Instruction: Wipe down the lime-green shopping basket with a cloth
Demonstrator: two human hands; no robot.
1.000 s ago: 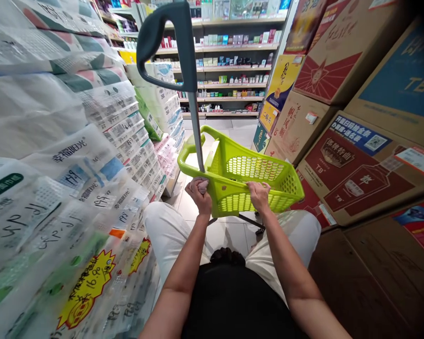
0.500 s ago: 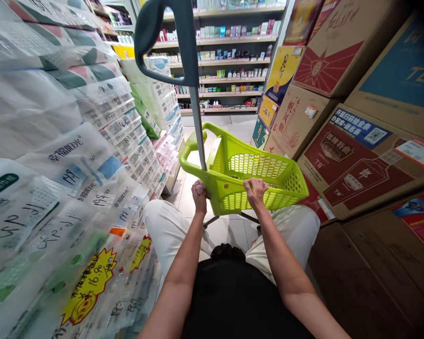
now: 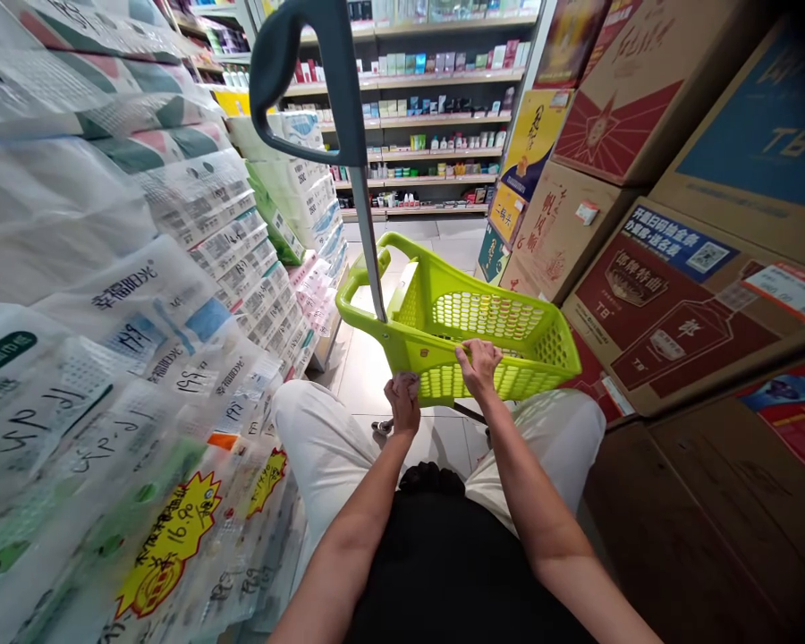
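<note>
Greyish-pink cloth [image 3: 408, 385] sits bunched in our left hand [image 3: 403, 413], the fingers curled around it with little gap left; just below the centre of the frame, it seems to press against the low near side of the lime-green basket [image 3: 408, 344]. Our right hand [image 3: 481, 367], a little right of centre, is wrapped over the basket's near rim, with nothing else visible in its grasp. What has just changed is our left hand: half a second ago it was farther left, by the basket's corner, and now it is lower and nearer the right one. We judge that the cloth meets a different patch of the side, while the right hand keeps its grip on the rim. The basket remains around the middle of the frame, between our knees [image 3: 312, 425] and the pale floor [image 3: 456, 234] beyond. A metal post [image 3: 370, 233] rises from it to a dark grey handle [image 3: 351, 98] at upper left of centre. Farther out, wrapped packs [image 3: 201, 183] pile up the left side, cartons [image 3: 681, 313] fill the right, and stocked shelves [image 3: 436, 81] cross the top.
</note>
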